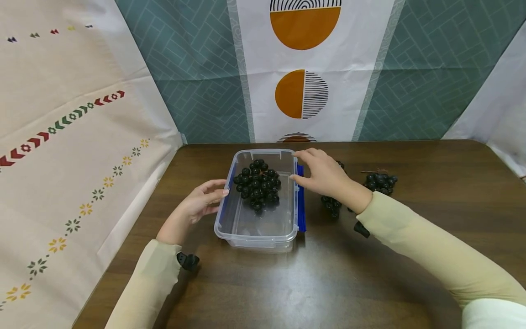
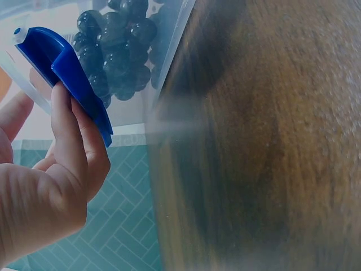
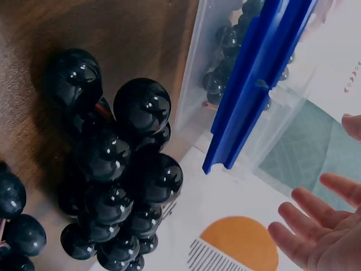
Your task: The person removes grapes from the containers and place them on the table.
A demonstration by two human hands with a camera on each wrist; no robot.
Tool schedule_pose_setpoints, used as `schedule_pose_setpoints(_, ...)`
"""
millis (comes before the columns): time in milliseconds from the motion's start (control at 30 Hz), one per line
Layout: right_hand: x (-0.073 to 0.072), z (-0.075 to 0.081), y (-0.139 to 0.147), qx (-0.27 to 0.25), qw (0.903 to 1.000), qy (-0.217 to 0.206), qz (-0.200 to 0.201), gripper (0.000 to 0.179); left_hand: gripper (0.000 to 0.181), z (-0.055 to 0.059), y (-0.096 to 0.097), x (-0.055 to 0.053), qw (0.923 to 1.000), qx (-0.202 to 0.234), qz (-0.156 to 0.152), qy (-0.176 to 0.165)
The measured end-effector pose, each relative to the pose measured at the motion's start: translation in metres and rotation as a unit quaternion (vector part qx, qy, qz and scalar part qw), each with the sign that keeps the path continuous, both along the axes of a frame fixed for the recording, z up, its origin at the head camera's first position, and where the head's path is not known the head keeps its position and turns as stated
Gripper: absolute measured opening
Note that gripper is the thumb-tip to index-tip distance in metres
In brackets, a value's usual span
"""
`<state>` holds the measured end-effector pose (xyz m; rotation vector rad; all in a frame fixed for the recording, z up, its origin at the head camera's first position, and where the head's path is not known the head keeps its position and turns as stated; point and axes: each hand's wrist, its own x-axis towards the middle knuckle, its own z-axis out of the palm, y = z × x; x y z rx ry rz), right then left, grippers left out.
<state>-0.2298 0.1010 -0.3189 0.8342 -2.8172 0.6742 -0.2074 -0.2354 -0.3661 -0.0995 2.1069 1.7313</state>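
A clear plastic container (image 1: 256, 238) with blue side latches stands on the table, holding a bunch of dark grapes (image 1: 258, 185). At its left side is my left hand (image 1: 202, 201), its thumb near the rim. The left wrist view shows that hand's fingertips against a raised blue latch (image 2: 67, 70). My right hand (image 1: 326, 173) reaches to the container's upper right rim, palm down with fingers extended. In the right wrist view its fingers (image 3: 307, 217) are spread and hold nothing, beside the long blue right latch (image 3: 248, 84).
Right of the container lie more dark grapes (image 1: 331, 205), partly hidden by my right arm. Another bunch (image 1: 380, 182) rests farther right on the wooden table (image 1: 444, 214). Patterned cloths (image 1: 205, 77) hang behind and at the sides.
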Motion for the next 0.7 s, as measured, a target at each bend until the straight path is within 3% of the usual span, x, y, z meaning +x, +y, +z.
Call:
schedule_pose_setpoints(333,-0.003,-0.004,-0.016,0.06,0.9939,0.089,0.026,0.057,0.056,0.0,0.0,0.0,1.0,0.004,0.002,-0.002)
schedule_pose_setpoints(700,-0.016,-0.012,-0.028,0.073,0.987,0.129,0.062,0.054,0.056,0.002,0.0,0.0,0.9999,-0.013,-0.007,0.001)
